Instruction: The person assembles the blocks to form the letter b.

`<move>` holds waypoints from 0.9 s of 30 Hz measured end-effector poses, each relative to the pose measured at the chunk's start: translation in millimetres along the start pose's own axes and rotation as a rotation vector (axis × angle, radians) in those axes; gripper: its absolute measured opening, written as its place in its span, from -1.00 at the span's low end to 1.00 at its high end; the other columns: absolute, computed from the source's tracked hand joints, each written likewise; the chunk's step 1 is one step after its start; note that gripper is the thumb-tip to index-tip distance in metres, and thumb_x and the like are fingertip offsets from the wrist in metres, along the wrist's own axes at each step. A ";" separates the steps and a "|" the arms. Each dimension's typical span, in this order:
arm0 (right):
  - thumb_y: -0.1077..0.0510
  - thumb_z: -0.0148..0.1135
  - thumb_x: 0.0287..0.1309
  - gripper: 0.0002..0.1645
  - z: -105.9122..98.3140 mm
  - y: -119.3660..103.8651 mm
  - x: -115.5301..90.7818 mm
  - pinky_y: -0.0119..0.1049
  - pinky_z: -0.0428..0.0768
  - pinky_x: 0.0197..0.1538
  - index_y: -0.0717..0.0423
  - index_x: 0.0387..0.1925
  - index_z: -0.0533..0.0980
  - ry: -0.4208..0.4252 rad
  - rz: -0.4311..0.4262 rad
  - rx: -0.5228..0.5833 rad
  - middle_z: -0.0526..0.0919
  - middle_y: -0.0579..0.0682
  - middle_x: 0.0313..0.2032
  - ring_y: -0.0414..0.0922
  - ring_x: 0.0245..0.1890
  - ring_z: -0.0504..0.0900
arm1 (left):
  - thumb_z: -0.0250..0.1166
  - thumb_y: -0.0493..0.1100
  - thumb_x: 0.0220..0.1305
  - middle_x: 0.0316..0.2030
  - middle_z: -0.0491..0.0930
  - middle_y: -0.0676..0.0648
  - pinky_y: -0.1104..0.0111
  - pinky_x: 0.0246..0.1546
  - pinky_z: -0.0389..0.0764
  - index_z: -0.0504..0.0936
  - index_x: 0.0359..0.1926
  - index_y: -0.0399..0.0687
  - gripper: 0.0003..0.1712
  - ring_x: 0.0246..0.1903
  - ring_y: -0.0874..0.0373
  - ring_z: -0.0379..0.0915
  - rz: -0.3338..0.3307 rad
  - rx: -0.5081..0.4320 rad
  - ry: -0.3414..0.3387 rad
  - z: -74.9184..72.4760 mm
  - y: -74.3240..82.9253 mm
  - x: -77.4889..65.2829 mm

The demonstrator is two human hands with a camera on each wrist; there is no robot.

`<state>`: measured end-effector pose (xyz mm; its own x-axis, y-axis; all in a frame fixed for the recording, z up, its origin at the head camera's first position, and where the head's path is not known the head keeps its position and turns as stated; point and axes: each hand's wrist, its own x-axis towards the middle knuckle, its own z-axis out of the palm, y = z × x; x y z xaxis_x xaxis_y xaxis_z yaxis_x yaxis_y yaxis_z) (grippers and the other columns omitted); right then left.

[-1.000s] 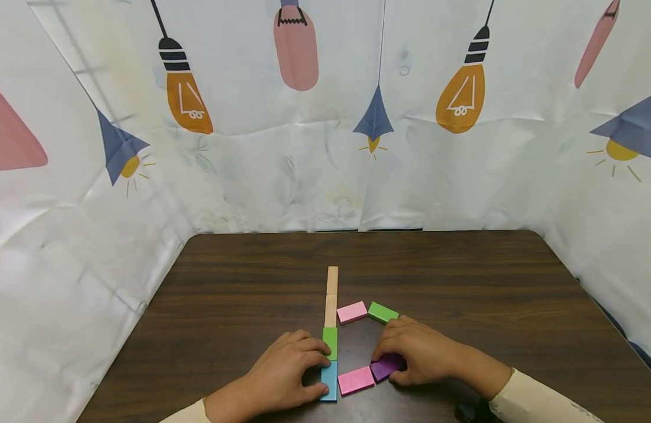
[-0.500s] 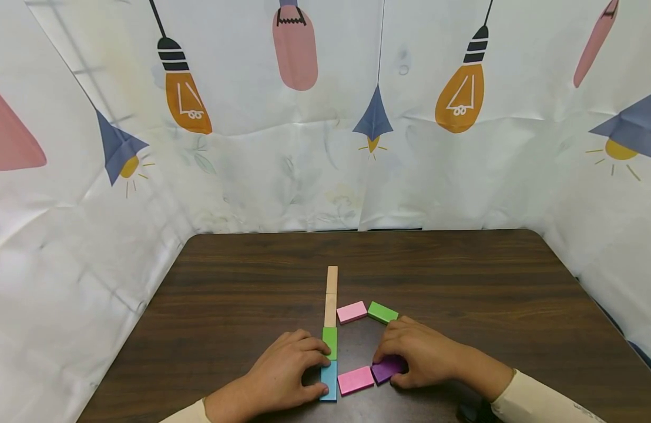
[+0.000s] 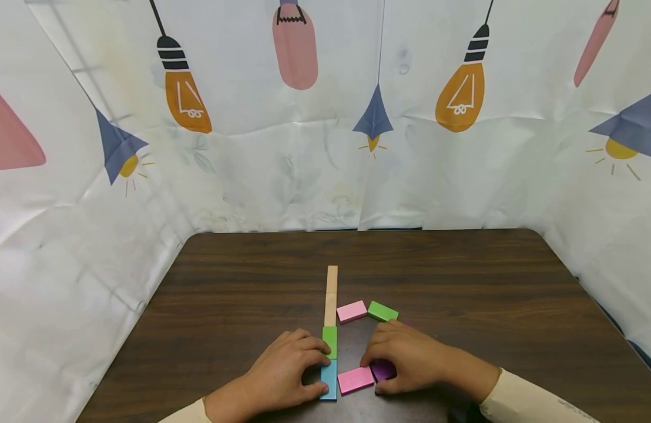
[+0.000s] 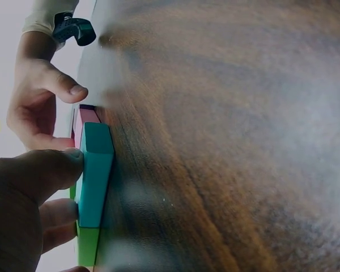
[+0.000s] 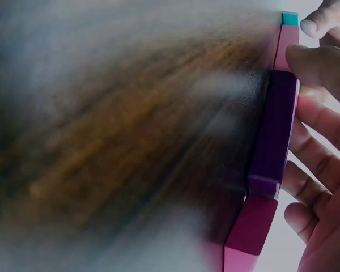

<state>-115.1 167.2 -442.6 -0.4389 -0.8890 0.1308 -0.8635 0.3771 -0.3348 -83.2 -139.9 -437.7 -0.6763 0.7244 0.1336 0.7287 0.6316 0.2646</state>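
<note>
A straight row of blocks runs away from me: blue block (image 3: 329,379), green block (image 3: 330,341), then two plain wooden blocks (image 3: 331,294). My left hand (image 3: 285,370) touches the row's left side, thumb at the blue block and fingertips by its joint with the green one. Right of the row, a bright pink block (image 3: 355,380) meets a purple block (image 3: 382,370). My right hand (image 3: 410,355) curls over the purple block, its thumb near the joint with the pink one. In the right wrist view, a magenta block (image 5: 252,224) touches the purple block's other end.
A light pink block (image 3: 352,312) and another green block (image 3: 382,311) continue the curve beyond my right hand. The dark wood table (image 3: 241,270) is backed by a white printed cloth (image 3: 283,176). Near my right sleeve lies a dark object (image 3: 463,411), partly hidden.
My right hand has shifted slightly left over the purple block, toward its joint with the bright pink block. A magenta bit now shows behind it. The left hand has stayed put.
</note>
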 end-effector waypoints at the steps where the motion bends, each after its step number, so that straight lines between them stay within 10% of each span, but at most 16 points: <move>1: -0.25 0.41 0.19 -0.62 0.1 -0.8 0.3 -0.16 0.44 0.17 -0.31 0.00 0.64 -0.005 0.008 0.002 0.58 -0.49 -0.11 -0.37 0.01 0.44 | 0.46 0.27 0.19 0.05 0.61 0.27 0.23 -0.01 0.50 0.79 -0.07 0.22 -0.61 0.02 0.26 0.44 0.001 -0.001 0.001 0.0 0.1 0.0; 27: -0.09 0.55 0.06 -0.27 -8.6 1.7 -15.6 -0.19 0.46 0.14 -0.16 0.28 0.51 0.010 0.108 0.052 0.53 -0.46 -0.14 -0.38 -0.03 0.45 | 0.45 0.27 0.19 0.06 0.61 0.27 0.21 0.01 0.50 0.79 -0.06 0.21 -0.60 0.03 0.25 0.44 -0.011 -0.003 -0.024 -2.3 1.3 0.6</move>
<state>-111.8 183.9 -437.2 -0.5314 -0.8411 0.1009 -0.7971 0.4561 -0.3957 -82.9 -139.3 -435.1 -0.6813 0.7240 0.1078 0.7212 0.6386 0.2684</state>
